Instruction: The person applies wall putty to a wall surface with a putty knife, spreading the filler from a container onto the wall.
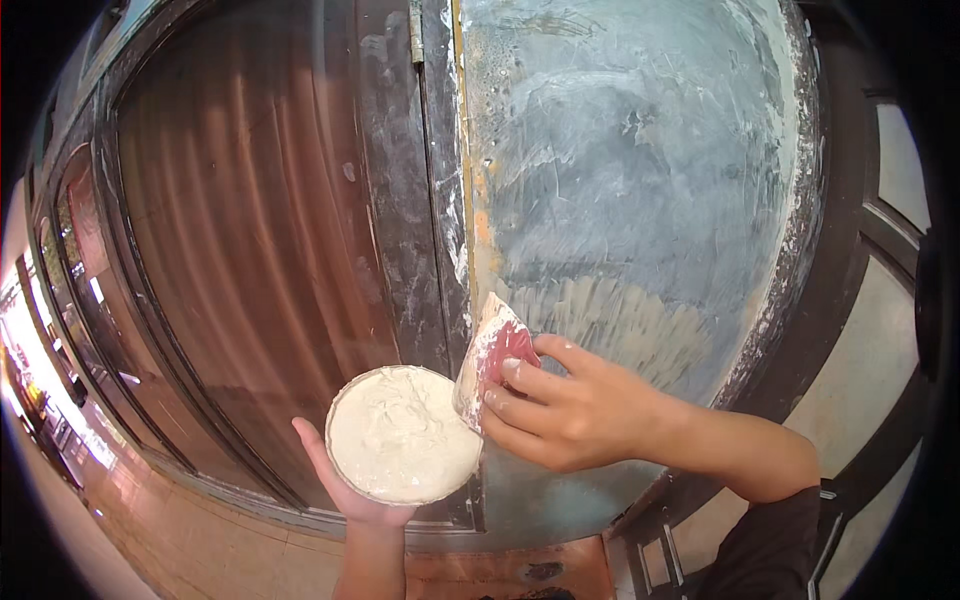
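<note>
My left hand (355, 495) holds a round open tub of cream-coloured paste (398, 430) from below, its thumb standing out past the left rim. My right hand (575, 410) grips a red flat spreader (515, 340) smeared with white paste, fingertips on its face, at the tub's right rim. Some white paste is on my fingertips. Behind them is a mottled blue-grey panel (640, 170), with a fan of pale streaks just above my right hand and an orange-flecked strip along its left edge.
A dark framed door (400, 200) with brown curtain-like folds (230, 190) stands left of the panel. At the right is dark framing with pale insets (840, 350). A tiled floor (240, 540) shows at lower left, and a reddish surface (460, 570) at the bottom.
</note>
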A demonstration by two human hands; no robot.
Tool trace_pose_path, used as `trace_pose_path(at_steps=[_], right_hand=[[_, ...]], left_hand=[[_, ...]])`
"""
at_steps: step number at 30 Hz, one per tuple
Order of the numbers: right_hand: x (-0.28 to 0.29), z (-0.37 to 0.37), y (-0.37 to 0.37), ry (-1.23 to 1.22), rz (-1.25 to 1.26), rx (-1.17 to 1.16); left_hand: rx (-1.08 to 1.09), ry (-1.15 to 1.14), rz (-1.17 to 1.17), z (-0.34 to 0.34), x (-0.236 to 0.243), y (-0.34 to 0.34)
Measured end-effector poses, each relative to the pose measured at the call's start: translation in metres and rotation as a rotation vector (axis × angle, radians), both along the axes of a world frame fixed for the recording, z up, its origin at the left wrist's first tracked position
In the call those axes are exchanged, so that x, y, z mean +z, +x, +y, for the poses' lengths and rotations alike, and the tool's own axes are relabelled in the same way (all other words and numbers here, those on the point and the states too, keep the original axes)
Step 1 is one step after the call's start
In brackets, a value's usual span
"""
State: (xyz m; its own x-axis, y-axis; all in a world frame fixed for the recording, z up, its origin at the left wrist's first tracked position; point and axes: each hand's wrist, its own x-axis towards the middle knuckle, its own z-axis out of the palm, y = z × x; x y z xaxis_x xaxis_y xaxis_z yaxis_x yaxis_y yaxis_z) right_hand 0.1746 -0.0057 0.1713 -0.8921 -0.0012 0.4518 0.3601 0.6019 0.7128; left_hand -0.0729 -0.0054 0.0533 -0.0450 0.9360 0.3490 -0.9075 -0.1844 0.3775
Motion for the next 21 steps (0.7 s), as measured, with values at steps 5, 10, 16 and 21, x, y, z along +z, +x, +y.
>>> trace_pose_path(at_steps=[5, 10, 16, 21], right_hand=[[-0.0019, 0.0022, 0.0002, 0.032, 0.053, 0.044], [-0.0029, 0.0033, 0.0018, 0.064, 0.111, 0.082], [-0.0035, 0.0051, 0.0032, 0.074, 0.143, 0.069], [-0.0033, 0.0047, 0.0044, 0.079, 0.123, 0.02]], left_hand=[[-0.059, 0.044, 0.014, -0.0048, -0.002, -0.0018], [-0.064, -0.022, -0.072, -0.0088, 0.0024, 0.0039], [-0.032, -0.019, -0.018, -0.005, -0.0025, 0.0041], [-0.074, 0.006, 0.034, -0.0071, -0.0014, 0.0036]])
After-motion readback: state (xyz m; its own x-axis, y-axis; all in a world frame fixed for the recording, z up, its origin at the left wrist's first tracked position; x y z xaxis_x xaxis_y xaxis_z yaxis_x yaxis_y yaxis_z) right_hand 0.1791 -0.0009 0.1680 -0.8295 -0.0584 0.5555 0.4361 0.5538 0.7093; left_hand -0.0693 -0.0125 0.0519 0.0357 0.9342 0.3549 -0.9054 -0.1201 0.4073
